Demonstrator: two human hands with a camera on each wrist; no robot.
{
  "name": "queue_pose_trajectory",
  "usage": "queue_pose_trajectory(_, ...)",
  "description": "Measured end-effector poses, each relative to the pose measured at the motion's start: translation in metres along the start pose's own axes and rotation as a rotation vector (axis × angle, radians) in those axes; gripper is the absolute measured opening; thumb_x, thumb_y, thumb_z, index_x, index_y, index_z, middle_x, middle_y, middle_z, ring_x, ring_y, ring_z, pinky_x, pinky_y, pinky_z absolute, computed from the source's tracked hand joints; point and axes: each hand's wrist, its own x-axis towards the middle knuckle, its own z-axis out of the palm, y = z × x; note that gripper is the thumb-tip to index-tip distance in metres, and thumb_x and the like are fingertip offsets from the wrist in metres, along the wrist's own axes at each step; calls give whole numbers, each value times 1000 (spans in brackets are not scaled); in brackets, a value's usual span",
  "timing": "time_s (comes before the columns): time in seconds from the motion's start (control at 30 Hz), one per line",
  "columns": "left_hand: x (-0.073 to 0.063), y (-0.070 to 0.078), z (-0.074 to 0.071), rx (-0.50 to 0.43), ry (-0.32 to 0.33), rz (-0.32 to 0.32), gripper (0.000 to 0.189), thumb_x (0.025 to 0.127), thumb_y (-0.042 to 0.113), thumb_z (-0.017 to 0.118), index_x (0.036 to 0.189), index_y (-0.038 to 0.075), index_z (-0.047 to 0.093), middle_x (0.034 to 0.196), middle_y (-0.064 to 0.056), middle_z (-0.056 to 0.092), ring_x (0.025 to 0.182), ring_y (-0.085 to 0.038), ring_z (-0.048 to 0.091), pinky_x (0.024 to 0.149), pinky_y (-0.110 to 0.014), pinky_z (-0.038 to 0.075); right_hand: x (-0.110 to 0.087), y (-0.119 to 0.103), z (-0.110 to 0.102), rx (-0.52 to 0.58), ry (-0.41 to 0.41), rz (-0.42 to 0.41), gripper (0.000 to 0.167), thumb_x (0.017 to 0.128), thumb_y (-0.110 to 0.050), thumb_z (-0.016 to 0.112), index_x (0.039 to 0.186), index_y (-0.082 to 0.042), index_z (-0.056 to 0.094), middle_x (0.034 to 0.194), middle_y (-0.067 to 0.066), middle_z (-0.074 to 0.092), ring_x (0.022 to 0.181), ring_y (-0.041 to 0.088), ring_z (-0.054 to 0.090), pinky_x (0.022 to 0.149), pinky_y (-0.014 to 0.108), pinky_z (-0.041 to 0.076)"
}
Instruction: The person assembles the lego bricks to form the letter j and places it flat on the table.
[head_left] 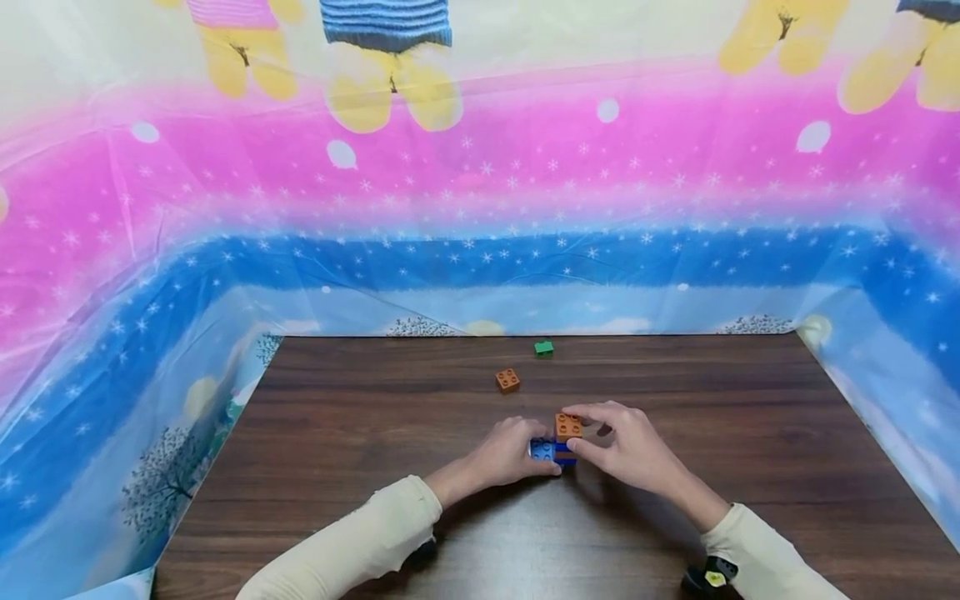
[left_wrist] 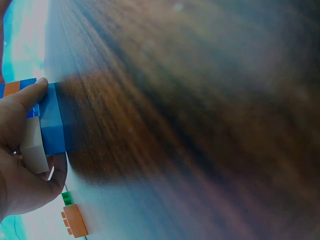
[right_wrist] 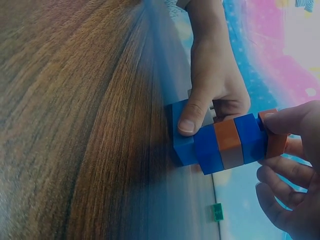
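Observation:
A stack of toy building bricks stands on the table, held by both hands. Its base is a light blue brick (right_wrist: 186, 152). Above it come a dark blue brick (right_wrist: 209, 155), an orange brick (right_wrist: 230, 145) and another dark blue brick (right_wrist: 252, 140). Topmost is a second orange brick (head_left: 567, 427), slightly askew; whether it is fully seated I cannot tell. The left hand (head_left: 506, 450) grips the base, thumb against the light blue side, with a pale grey brick (left_wrist: 33, 145) beside the column. The right hand (head_left: 633, 446) pinches the top orange brick between thumb and fingers.
Beyond the hands, a loose orange brick (head_left: 507, 381) lies on the brown wooden table (head_left: 360, 417). Farther back, a small green brick (head_left: 543, 349) lies near the table's far edge. A printed cloth (head_left: 480, 258) hangs behind the table and along its sides.

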Motion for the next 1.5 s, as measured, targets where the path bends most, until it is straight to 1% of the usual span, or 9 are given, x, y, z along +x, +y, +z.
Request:
queue_pose_trajectory(0.37,0,-2,2,-10,4,4,37,88,34,83,114,10,74,99,2,74,78,0,58,66,-17,46,1,3,-1,-4,-6,-36,43,90,-26,80,132,-19,70,117,1,73,96,14,67,73,25,55)
queue_pose_trajectory(0.53,-1,-3,1,-22,1,-3,36,88,34,82,114,10,75,99,2,74,76,0,58,64,-17,46,3,2,0,-21,-14,-61,42,90,-24,81,130,-17,72,116,1,73,99,19,68,74,27,56)
queue_pose_trajectory(0.7,-1,-3,0,-20,0,-5,36,88,35,83,114,10,75,98,2,73,75,0,58,63,-17,46,3,0,0,-62,-6,-102,42,88,-22,82,128,-13,72,115,1,74,101,25,68,76,37,57)
queue_pose_trajectory(0.8,-1,-2,-1,-21,-1,-4,36,88,34,82,113,10,75,97,2,73,74,1,57,62,-17,46,2,-1,-1,-104,1,-111,42,89,-23,82,128,-14,73,114,0,75,101,23,68,77,39,56)
queue_pose_trajectory(1.07,1,0,-2,-23,1,-1,34,88,33,83,111,9,75,94,3,72,71,0,56,59,-17,45,3,-3,-5,-235,3,-138,42,88,-27,83,127,-15,74,111,-1,77,95,15,66,72,32,51)
queue_pose_trajectory(1.13,1,0,-2,-23,0,2,34,88,33,83,111,9,75,94,3,72,71,0,56,59,-17,45,5,-4,-6,-250,2,-144,42,87,-27,84,126,-14,74,111,0,77,95,16,66,73,34,52)
queue_pose_trajectory(1.33,1,-1,-1,-30,-5,0,35,88,33,83,112,10,75,95,3,72,73,0,57,61,-18,46,9,-4,-10,-235,-56,-119,43,87,-30,83,126,-14,74,114,0,76,101,20,68,80,43,54)
queue_pose_trajectory(1.4,1,-1,-1,-30,-5,0,36,88,34,83,113,10,75,96,3,72,74,0,57,62,-18,46,10,-5,-11,-209,-84,-98,43,87,-30,83,126,-13,74,114,-1,76,100,20,68,79,40,54)
queue_pose_trajectory(1.5,0,-1,0,-26,-5,0,36,88,34,83,114,10,75,96,4,72,74,-1,57,62,-18,46,12,-6,-14,-170,-126,-69,43,87,-29,83,126,-14,74,114,-2,76,91,18,67,73,35,51)
